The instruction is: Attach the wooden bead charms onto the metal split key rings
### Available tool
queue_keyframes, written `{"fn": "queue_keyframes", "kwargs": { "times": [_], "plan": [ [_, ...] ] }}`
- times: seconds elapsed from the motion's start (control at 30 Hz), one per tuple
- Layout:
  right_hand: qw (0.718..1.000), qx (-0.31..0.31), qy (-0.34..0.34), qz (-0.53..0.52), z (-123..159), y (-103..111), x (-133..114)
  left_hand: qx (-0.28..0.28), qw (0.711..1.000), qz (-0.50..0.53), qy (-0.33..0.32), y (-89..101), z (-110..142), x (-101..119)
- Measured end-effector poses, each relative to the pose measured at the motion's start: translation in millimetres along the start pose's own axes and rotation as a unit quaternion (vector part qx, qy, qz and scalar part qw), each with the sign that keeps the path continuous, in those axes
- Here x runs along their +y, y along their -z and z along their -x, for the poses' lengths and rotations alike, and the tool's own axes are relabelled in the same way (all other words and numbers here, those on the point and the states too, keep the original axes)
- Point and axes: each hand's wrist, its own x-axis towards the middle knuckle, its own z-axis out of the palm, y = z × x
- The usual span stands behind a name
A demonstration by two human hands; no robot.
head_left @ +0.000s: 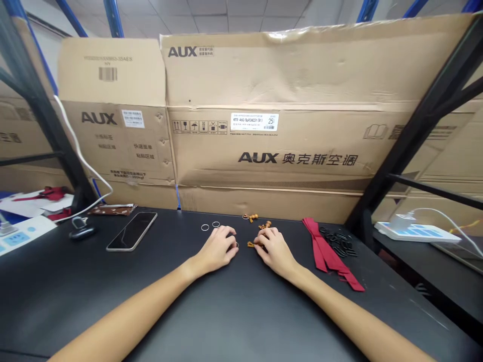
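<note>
My left hand (pixel 218 247) is curled above the black table, thumb and fingers closed on a small metal ring (pixel 237 245), of which only the edge shows. Two more metal split rings, a left one (pixel 205 227) and a right one (pixel 216 224), lie just beyond that hand. My right hand (pixel 277 251) pinches a small charm with an orange cord loop (pixel 250 244); its body is hidden by the fingers. Behind the right fingertips lie several small orange-brown charms (pixel 267 224). Farther back is another charm (pixel 253 216) with a metal ring beside it.
Red ribbon strips (pixel 326 249) and a pile of black clasps (pixel 339 242) lie at the right. At the left are a phone (pixel 132 231), a black earbud case (pixel 82 231) and a brown wrapper (pixel 112 209). Cardboard (pixel 264 151) walls off the back; black posts (pixel 407 120) flank it.
</note>
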Motion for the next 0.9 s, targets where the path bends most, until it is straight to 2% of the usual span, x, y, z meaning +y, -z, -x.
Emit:
{"fn": "queue_keyframes", "kwargs": {
  "times": [0.13,0.23,0.37,0.5,0.57,0.73,0.83,0.9],
  "plan": [
    [0.999,0.013,-0.016,0.035,-2.8,-2.7,17.7,0.023,0.997,-0.039,0.059,1.5,-2.4,-18.9],
    [0.998,0.028,-0.033,0.041,-3.9,-3.1,21.3,0.041,0.993,-0.062,0.090,1.3,-3.3,-26.6],
    [1.000,0.020,-0.016,0.017,-3.7,-0.9,8.4,0.023,0.995,-0.085,0.044,-5.5,-8.9,-26.7],
    [1.000,0.010,0.016,-0.011,-3.3,0.4,-5.1,-0.048,0.993,-0.105,0.005,-19.9,-30.5,-20.8],
    [1.000,0.008,0.014,-0.017,-3.1,0.1,-6.9,-0.071,0.990,-0.124,0.012,-29.5,-46.5,-17.8],
    [1.000,0.007,0.009,-0.019,-3.3,-1.0,-5.0,-0.075,0.989,-0.121,0.031,-52.7,-80.6,-17.4],
    [1.000,0.015,0.016,-0.018,-3.5,-1.1,-4.4,-0.080,0.989,-0.116,0.038,-55.8,-83.3,-19.5],
    [0.999,0.025,0.020,-0.016,-3.4,-1.3,-4.2,-0.086,0.990,-0.111,0.033,-50.7,-74.8,-18.6]
  ]
}}
